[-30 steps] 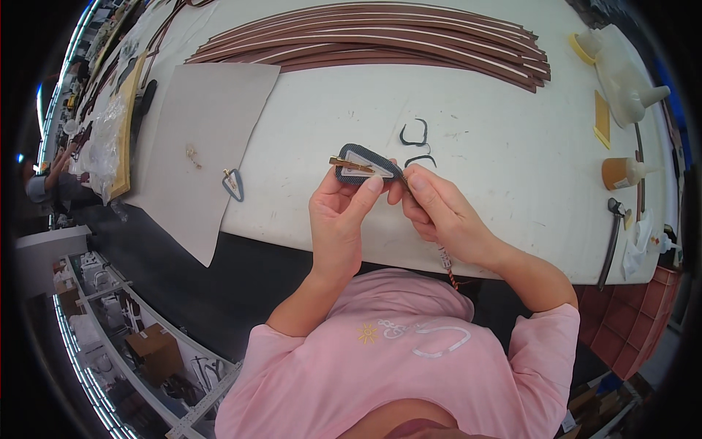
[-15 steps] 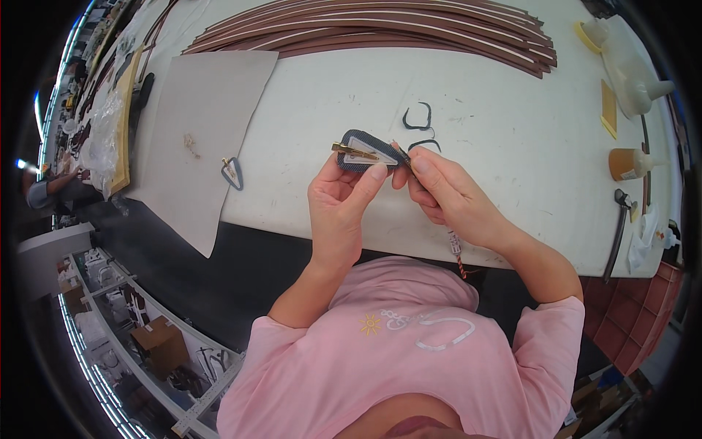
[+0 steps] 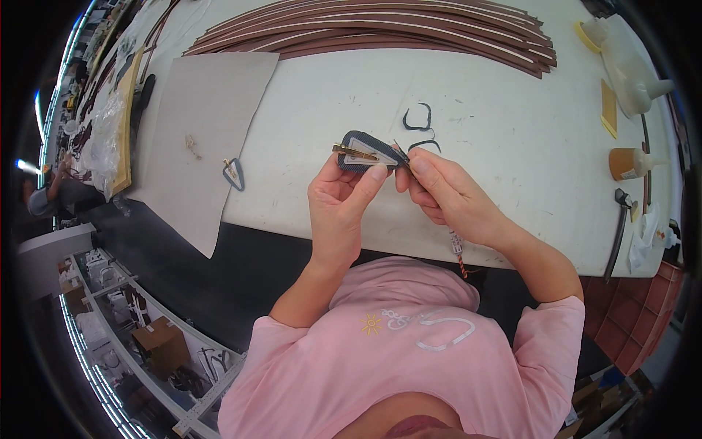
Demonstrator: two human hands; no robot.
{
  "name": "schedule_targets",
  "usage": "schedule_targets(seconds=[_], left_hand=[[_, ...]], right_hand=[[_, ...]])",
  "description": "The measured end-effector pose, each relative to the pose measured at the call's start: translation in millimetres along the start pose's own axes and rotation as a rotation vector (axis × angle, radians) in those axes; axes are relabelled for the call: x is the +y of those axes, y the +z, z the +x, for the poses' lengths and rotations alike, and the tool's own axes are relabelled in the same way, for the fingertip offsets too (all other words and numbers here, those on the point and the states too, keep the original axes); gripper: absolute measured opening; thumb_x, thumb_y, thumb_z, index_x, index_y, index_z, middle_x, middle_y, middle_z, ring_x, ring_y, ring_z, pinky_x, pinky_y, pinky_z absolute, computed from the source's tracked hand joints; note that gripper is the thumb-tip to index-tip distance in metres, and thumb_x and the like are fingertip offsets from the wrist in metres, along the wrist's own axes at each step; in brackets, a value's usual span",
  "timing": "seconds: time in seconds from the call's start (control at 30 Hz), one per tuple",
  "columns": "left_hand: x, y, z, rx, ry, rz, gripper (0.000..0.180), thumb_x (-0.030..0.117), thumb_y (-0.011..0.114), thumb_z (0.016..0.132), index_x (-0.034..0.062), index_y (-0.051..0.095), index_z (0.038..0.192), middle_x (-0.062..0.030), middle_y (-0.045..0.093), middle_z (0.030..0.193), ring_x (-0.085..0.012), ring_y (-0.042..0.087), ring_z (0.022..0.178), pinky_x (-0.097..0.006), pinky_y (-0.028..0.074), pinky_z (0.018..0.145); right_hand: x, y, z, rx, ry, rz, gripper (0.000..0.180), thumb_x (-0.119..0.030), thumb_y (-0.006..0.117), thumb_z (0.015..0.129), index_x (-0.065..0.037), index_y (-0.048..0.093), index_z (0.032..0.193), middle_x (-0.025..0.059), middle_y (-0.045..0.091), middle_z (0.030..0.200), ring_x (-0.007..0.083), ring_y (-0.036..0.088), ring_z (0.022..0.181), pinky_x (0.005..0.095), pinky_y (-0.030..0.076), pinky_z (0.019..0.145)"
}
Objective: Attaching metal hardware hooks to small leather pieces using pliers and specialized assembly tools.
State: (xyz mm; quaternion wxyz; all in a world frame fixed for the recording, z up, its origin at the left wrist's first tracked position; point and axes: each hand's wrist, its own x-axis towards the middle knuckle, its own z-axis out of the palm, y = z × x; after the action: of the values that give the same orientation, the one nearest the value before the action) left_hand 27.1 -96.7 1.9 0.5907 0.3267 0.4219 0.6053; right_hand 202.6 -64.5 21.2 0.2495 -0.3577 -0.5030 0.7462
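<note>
My left hand (image 3: 342,197) pinches a triangular hair clip (image 3: 364,151) between thumb and fingers. The clip has a dark blue fabric rim, a pale centre and a gold metal prong on its upturned face. My right hand (image 3: 455,192) is closed on small snips (image 3: 403,154), whose thin dark blades meet the clip's narrow right corner. My right fingers hide most of the snips. Below that hand hangs a striped cord (image 3: 459,257) with a pale patterned piece; what it is tied to is hidden. Two curved dark offcuts, one a thin strip (image 3: 417,126), lie just beyond my right hand.
A second triangular clip (image 3: 232,174) rests on a grey sheet (image 3: 212,102) at the left. Long brown strips (image 3: 380,33) lie across the table's far side. Bottles, including an amber one (image 3: 627,164), and a black-handled tool (image 3: 619,234) are at the right. Another person (image 3: 44,197) is far left.
The snips' tips look spread further apart at the clip's corner. Both hands and the clip stay almost in place. The person at far left has shifted slightly.
</note>
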Motion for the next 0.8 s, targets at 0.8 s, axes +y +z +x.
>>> schedule_targets(seconds=[0.8], left_hand=[[-1.1,-4.9,-2.5,-0.019,0.015,0.063,0.023,0.001,0.061,0.092,0.0008,0.063,0.114,-0.0157,0.069,0.113,-0.0197,0.065,0.106,-0.037,0.05,0.098]], right_hand=[[-3.1,-0.1,-3.2,-0.03,0.012,-0.01,0.036,-0.034,0.031,0.108,-0.008,0.049,0.093,-0.0091,0.027,0.064,0.0019,0.02,0.051,0.0212,0.02,0.046]])
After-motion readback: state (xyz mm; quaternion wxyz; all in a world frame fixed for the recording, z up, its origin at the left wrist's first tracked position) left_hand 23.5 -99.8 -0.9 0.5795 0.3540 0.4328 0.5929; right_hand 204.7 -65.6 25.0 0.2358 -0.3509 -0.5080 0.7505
